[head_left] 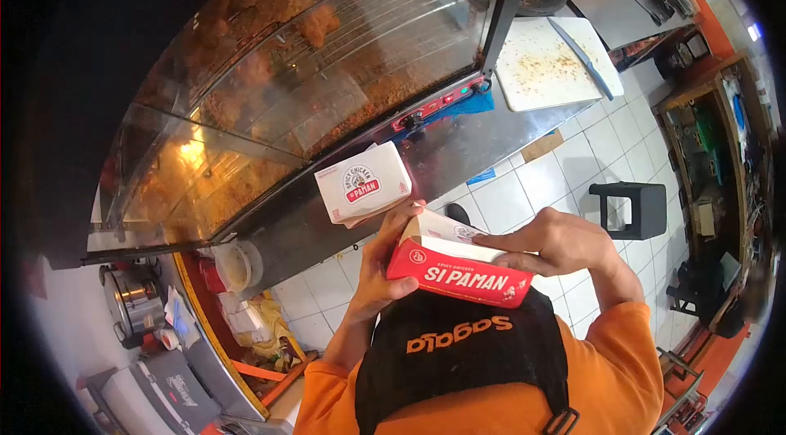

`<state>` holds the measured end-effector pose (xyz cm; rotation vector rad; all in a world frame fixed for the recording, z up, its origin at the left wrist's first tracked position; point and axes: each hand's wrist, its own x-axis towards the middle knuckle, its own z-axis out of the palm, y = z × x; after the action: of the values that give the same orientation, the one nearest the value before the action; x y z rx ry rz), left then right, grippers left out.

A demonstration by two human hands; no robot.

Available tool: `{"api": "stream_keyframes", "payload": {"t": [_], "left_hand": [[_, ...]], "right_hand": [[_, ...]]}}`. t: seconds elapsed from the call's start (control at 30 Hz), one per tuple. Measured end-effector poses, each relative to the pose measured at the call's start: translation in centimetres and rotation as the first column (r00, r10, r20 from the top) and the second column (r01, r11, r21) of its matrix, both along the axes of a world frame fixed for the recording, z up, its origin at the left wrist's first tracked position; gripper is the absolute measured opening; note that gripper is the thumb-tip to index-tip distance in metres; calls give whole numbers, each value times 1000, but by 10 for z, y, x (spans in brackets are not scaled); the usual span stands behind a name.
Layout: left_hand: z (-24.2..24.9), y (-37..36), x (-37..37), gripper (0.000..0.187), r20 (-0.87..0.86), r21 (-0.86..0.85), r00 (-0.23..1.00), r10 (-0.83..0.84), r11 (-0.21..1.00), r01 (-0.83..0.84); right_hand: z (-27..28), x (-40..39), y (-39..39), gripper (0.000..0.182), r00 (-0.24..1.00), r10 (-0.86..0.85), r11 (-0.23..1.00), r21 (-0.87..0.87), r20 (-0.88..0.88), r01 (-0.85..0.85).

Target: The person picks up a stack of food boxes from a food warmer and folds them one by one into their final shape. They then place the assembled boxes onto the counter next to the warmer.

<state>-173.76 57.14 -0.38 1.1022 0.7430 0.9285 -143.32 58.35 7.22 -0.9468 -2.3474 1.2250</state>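
A red and white cardboard food box (pixel 463 275) printed "SI PAMAN" is held in front of my apron, tilted, its top partly open. My left hand (pixel 385 263) grips its left end, thumb on the red front. My right hand (pixel 557 242) is closed at the right end, fingers pressing on the white flap along the box's upper edge. The tips of some right fingers are hidden inside or behind the flap. Beyond my left hand, another white food box (pixel 363 183) with a "Spicy Chicken" logo stands on the metal counter (pixel 442 160).
A glass warming cabinet (pixel 311 50) with fried chicken lines the counter's back. At the right end lie a white cutting board (pixel 544 66) with crumbs and a knife (pixel 581 58). A black stool (pixel 629 210) stands on the tiled floor. A plastic tub (pixel 237 265) is at left.
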Motion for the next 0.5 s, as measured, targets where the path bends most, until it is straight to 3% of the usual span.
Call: {"api": "stream_keyframes", "payload": {"t": [0.13,0.2,0.23,0.3,0.33,0.5], "left_hand": [[-9,-3,-3,98,6,-65,1000,4,998,-3],[-10,-3,-2,100,30,-94,999,22,995,-19],[-10,-3,-3,101,52,-121,998,43,992,-37],[-10,-2,-2,103,119,-166,991,55,986,-35],[-9,-3,-2,104,184,-212,981,66,977,-26],[-16,-5,-3,107,245,-246,967,65,969,-4]], "right_hand": [[4,4,-3,37,998,-49,997,-62,50,52],[3,12,-3,45,998,-38,955,-291,52,51],[-4,15,-5,45,998,-36,955,-293,50,50],[-24,23,-8,57,949,-65,959,-284,-308,-27],[-25,25,-10,67,954,-81,886,-460,-287,-63],[-39,16,-24,61,911,-70,944,-322,-407,-72]]}}
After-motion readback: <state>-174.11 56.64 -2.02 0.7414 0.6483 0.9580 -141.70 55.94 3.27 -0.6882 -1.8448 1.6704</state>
